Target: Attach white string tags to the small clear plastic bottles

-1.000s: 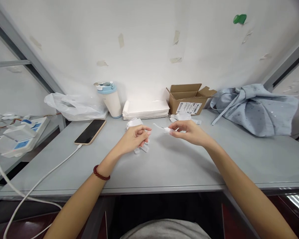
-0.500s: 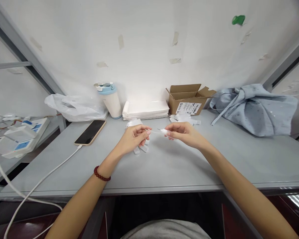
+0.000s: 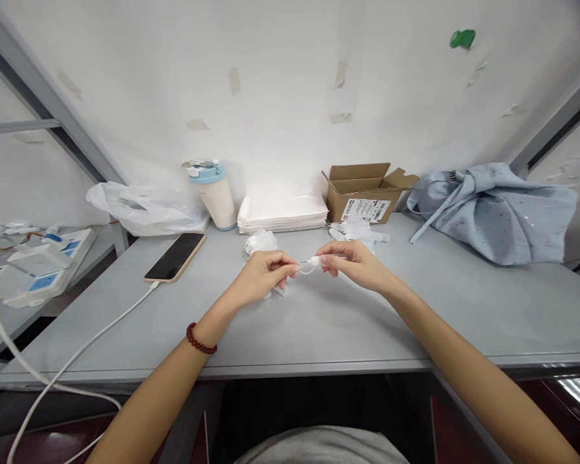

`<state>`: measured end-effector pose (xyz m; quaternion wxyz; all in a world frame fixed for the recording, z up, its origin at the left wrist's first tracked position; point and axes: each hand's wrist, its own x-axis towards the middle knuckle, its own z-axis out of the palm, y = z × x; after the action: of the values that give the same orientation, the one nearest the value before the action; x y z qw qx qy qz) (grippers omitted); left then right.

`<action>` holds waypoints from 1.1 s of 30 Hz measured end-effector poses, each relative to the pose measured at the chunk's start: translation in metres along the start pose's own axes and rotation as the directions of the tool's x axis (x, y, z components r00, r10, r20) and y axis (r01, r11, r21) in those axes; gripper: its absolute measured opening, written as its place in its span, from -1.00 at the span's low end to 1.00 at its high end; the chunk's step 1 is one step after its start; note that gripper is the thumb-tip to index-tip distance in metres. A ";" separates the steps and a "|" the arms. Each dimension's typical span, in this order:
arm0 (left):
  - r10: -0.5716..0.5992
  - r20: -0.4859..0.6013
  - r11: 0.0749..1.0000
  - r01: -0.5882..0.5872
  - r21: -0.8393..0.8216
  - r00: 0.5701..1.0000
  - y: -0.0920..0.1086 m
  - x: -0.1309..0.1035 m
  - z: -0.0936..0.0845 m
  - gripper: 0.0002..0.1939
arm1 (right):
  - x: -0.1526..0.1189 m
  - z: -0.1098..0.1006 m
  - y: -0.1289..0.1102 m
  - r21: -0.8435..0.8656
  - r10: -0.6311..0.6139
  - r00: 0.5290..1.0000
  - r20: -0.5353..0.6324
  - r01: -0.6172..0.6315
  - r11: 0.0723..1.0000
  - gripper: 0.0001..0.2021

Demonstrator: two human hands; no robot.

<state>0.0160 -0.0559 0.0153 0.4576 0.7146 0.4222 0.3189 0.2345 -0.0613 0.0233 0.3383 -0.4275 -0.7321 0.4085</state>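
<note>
My right hand (image 3: 350, 263) pinches a small white plastic piece (image 3: 315, 261) above the middle of the table. From this piece a thin, curved white strip (image 3: 307, 272) runs to the fingertips of my left hand (image 3: 269, 274), which are closed on its other end. A thin dark tip shows between the two hands. Behind my left hand lies a heap of small white pieces (image 3: 261, 241), and a few more show under its fingers. Another group of white pieces (image 3: 355, 231) lies behind my right hand.
On the grey table (image 3: 319, 335) stand a stack of white sheets (image 3: 283, 212), an open cardboard box (image 3: 362, 193) and a cup (image 3: 217, 200). A phone (image 3: 175, 257) with a cable, a plastic bag (image 3: 147, 209) and blue cloth (image 3: 497, 212) lie around.
My left hand has moved slightly right and down, closer to my right hand. The strip between them is now bent in a tighter curve.
</note>
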 end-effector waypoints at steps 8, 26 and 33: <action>0.016 0.014 1.000 -0.016 0.009 1.000 0.003 -0.002 0.001 -0.77 | 0.000 0.003 0.000 -0.006 0.017 1.000 0.019 -0.017 1.000 -0.78; 0.045 0.038 0.998 -0.046 0.042 0.998 -0.004 -0.001 0.002 -0.80 | 0.000 0.004 0.005 -0.085 0.016 0.998 0.066 -0.010 0.996 -0.74; 0.089 0.069 0.989 -0.097 0.116 0.994 -0.012 0.000 0.004 -0.83 | 0.000 0.009 0.006 -0.172 -0.011 0.997 0.081 0.025 0.985 -0.75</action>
<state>0.0162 -0.0548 0.0030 0.4122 0.7693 0.3918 0.2911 0.2287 -0.0621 0.0146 0.2740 -0.4318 -0.7816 0.3572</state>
